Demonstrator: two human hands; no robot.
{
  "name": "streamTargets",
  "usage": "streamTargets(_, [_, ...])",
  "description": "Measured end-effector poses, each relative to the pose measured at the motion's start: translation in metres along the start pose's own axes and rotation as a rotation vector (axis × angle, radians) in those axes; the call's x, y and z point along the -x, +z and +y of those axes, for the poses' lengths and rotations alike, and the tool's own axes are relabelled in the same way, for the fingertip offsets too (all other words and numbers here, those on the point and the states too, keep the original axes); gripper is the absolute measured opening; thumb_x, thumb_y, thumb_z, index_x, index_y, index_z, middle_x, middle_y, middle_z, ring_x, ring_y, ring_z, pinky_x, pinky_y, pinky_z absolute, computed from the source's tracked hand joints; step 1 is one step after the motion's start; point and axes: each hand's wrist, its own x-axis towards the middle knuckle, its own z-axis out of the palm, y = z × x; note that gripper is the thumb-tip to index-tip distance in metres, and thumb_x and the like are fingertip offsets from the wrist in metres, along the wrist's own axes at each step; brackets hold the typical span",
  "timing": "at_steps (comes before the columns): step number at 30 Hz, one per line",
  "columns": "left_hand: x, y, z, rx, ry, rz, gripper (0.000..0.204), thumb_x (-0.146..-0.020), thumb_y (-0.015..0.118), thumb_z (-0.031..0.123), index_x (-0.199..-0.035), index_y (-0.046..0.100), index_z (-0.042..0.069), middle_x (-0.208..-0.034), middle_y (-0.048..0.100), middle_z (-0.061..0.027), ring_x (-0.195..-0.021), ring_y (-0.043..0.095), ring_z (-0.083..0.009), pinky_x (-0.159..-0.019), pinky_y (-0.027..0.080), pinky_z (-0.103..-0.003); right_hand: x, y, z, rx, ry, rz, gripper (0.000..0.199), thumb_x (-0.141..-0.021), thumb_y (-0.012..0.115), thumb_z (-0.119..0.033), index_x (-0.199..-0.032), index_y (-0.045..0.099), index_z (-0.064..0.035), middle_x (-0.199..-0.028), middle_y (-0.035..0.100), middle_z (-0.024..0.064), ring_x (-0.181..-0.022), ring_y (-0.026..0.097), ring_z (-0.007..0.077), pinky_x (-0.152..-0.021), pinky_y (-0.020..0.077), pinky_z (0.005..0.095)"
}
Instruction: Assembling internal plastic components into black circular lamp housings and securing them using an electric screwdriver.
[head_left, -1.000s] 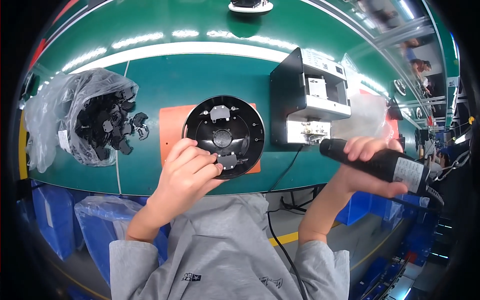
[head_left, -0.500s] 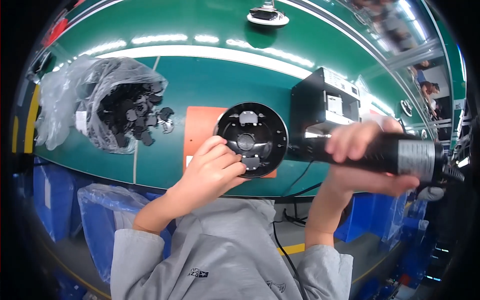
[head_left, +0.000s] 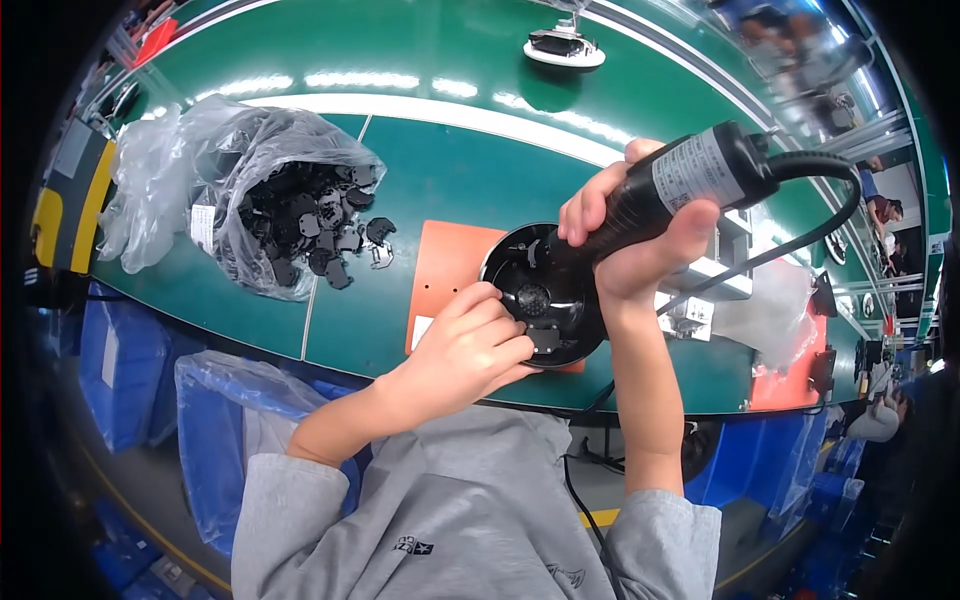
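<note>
Clock centred on bowl, 12 = away from person.

Bowl [head_left: 568, 308]: black, open side up, on the orange mat [head_left: 440, 262] on the tabletop [head_left: 345, 335]. Left hand [head_left: 470, 348] at 8 o'clock, fingers over the rim, looks clamped on it, fingertips right beside the small grey plate [head_left: 545, 341] at 6. Right hand [head_left: 640, 265] wrapped round the black driver [head_left: 632, 212], nose leaning in at about 1 o'clock. Tip is black on black; can't tell if it touches anything.

Handling, my read:
- Driver is tilted, tail out toward 2. Bring it square to the seat before any load, or the bit may slip.
- Left hand should press the rim down flat on the mat; torque could spin the bowl.
- Fingertips clear of the bit path.
- Wall is close around the nose: don't scrape it.
- Cable [head_left: 815, 164] loops at 2–3, then runs back to the right wrist. Leave slack so it doesn't drag the tail.

Around: bag [head_left: 150, 215] of black brackets [head_left: 318, 225] at 9–10, some spilled; machine [head_left: 690, 315] at 3, partly behind the right arm.
</note>
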Motion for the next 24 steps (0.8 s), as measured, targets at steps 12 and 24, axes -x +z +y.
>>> streamTargets(12, [-0.016, -0.008, -0.001, -0.029, 0.050, 0.003, 0.023, -0.067, 0.075, 0.020, -0.082, 0.061, 0.010, -0.072, 0.055, -0.0026, -0.078, 0.053, -0.0221, -0.084, 0.041, -0.038, -0.015, -0.004, -0.011, -0.081, 0.145, -0.001, 0.078, -0.079, 0.041, -0.077, -0.110, 0.041, -0.0056, -0.055, 0.044, 0.0065, -0.045, 0.045, 0.0197, -0.047, 0.0410, 0.0339])
streamTargets(24, [-0.124, -0.074, -0.086, 0.235, -0.301, -0.192, 0.025, -0.081, 0.070, 0.024, -0.093, 0.067, 0.002, -0.080, 0.066, -0.0120, -0.069, 0.063, -0.0162, -0.066, 0.049, -0.030, 0.020, -0.096, -0.131, -0.670, -0.163, 0.060, 0.077, -0.082, 0.028, -0.078, -0.105, 0.044, -0.0062, -0.043, 0.037, 0.0044, -0.028, 0.035, 0.0176, -0.028, 0.0338, 0.0326])
